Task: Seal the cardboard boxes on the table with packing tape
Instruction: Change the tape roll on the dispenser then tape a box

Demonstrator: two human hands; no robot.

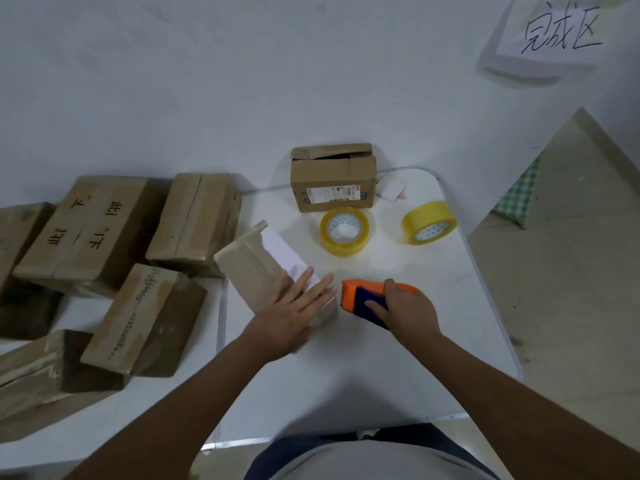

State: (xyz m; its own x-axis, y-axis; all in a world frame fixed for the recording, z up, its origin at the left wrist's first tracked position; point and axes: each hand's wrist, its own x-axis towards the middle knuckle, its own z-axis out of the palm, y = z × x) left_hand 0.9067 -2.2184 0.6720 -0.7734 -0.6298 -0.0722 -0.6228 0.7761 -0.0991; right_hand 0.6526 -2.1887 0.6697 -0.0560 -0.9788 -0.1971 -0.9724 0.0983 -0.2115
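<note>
- Cardboard box (266,271), a small one with a white label on top, lies near the middle of the white table (381,358), tilted at an angle
- left hand (294,306) lies flat on the near end of that box, fingers straight and spread, pressing rather than gripping
- right hand (405,310) is curled round an orange and blue tape dispenser (367,297), whose orange nose sits just beside the box's right edge
- two rolls of yellow tape, the nearer roll (344,231) and the far roll (428,222), rest behind the hands
- an open box (332,180) stands at the table's far edge
- a heap of taped boxes (104,258) sits well to the left
- a handwritten paper sign (557,29) is stuck on the wall
</note>
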